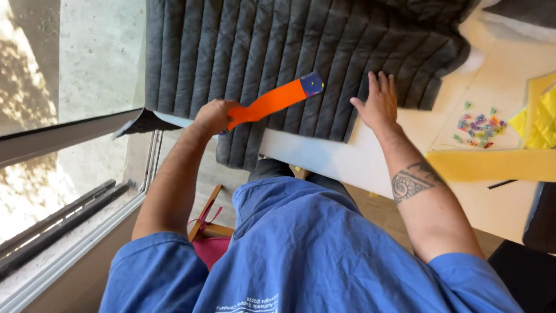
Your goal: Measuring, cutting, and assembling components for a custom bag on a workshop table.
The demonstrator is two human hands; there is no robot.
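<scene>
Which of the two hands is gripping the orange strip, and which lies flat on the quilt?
The left hand grips the long orange strip with a blue tip. The right hand holds nothing, pressed open, fingers spread, on the dark grey quilted blanket.

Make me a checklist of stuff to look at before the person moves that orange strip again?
1. Left hand gripping the orange strip: ok.
2. Right hand pressed flat on the grey quilted blanket: ok, fingers spread.
3. Blanket lying smooth on the white board: cannot tell; its near edge hangs over.
4. Strip's blue tip free of the blanket: cannot tell.
5. Small colourful pieces out of the way: ok, well right of both hands.
</scene>
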